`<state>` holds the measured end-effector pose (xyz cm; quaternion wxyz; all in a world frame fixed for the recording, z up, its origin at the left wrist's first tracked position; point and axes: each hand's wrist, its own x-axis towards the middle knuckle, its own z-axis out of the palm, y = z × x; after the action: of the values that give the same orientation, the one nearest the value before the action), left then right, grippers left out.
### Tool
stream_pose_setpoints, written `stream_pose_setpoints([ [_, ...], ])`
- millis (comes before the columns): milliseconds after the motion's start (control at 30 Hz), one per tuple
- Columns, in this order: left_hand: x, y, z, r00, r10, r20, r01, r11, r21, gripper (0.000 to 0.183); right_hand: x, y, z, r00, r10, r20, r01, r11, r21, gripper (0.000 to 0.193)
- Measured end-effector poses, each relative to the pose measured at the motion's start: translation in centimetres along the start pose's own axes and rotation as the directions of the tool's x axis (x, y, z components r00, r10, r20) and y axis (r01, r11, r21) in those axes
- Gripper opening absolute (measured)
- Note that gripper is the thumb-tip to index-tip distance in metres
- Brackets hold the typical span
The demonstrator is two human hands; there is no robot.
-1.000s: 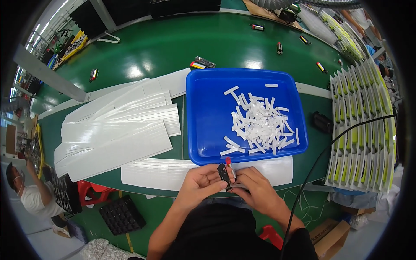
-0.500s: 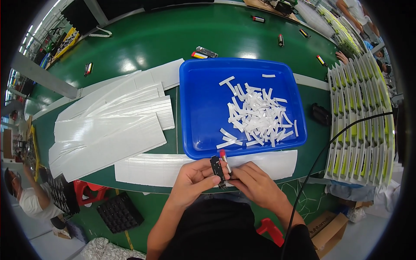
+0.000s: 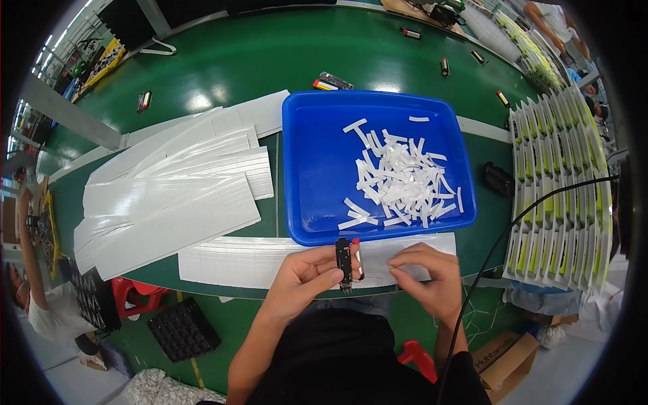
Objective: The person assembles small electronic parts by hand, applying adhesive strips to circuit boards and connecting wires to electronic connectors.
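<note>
My left hand (image 3: 307, 277) holds a narrow black circuit board (image 3: 343, 263) upright between thumb and fingers. Beside the board is a small silver cylinder with a red end (image 3: 358, 258), partly hidden by the board and fingers. My right hand (image 3: 432, 277) is apart from it, to the right, over a white backing sheet (image 3: 236, 263). Its fingers are bent, with a small gap between thumb and forefinger and nothing visible in it. Just beyond both hands stands a blue tray (image 3: 317, 162) with a heap of short white strips (image 3: 405, 179).
White sheets (image 3: 169, 209) overlap on the left. A rack of white dividers with yellow-green pieces (image 3: 560, 196) stands at right, crossed by a black cable (image 3: 503, 253). Several battery-and-board pieces (image 3: 332, 82) lie on the green belt (image 3: 250, 61) beyond the tray. Another person (image 3: 50, 304) is at far left.
My right hand has drawn away from the board to the right, its fingers parting slightly. The board in my left hand now stands straighter. Pieces on the green belt have shifted right.
</note>
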<state>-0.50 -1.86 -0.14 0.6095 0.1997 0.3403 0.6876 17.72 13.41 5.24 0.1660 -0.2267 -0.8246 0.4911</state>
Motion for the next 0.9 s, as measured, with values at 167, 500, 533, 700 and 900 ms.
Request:
stream_pose_setpoints([
  [167,0.7,0.3,0.9,0.999,-0.03,-0.027,0.032,0.996,0.085,0.04,-0.1,-1.8,0.5,0.98,0.118,-0.158,-0.056,0.934,0.354,0.02],
  [500,0.4,-0.3,0.3,0.998,-0.057,0.0,0.057,0.993,0.104,0.039,1.8,-1.8,3.9,0.974,0.187,-0.129,-0.113,0.892,0.437,0.022],
  [533,0.4,-0.3,0.3,0.998,-0.06,0.005,0.059,0.993,0.099,0.039,1.8,-1.8,4.0,0.974,0.19,-0.127,-0.118,0.893,0.434,0.022],
  [700,0.3,-0.2,0.3,0.998,-0.06,-0.009,0.06,0.993,0.1,0.039,1.7,-1.5,4.5,0.968,0.227,-0.104,-0.16,0.885,0.438,0.021],
  [900,0.3,-0.2,0.0,0.996,-0.068,0.059,0.063,0.994,0.089,0.039,1.7,-1.2,4.5,0.97,0.217,-0.111,-0.147,0.884,0.443,0.021],
])
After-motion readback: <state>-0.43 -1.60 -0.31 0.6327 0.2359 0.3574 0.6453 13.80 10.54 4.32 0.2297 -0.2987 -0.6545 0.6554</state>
